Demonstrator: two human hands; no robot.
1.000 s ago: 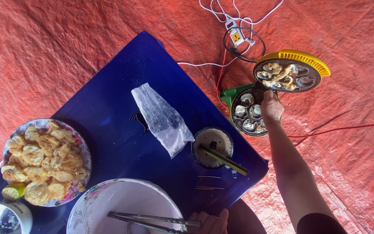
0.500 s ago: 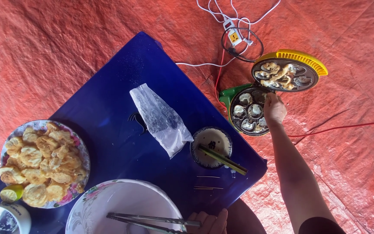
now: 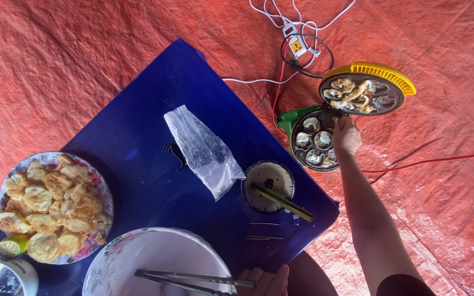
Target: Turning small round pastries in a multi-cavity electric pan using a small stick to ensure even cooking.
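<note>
Since a second ago our right hand (image 3: 346, 136) has barely moved, fingers curled on the edge of the open waffle maker (image 3: 325, 140) just beyond the blue table (image 3: 138, 137) corner. Our left hand (image 3: 264, 280), fingers pressed together, holds tongs (image 3: 193, 279) across the bowl (image 3: 122, 263).

Glossy blue plastic table (image 3: 138, 137), crinkled clear plastic bag (image 3: 204, 151), metal tongs (image 3: 193, 279), rough woven red tarp (image 3: 56, 55)
</note>
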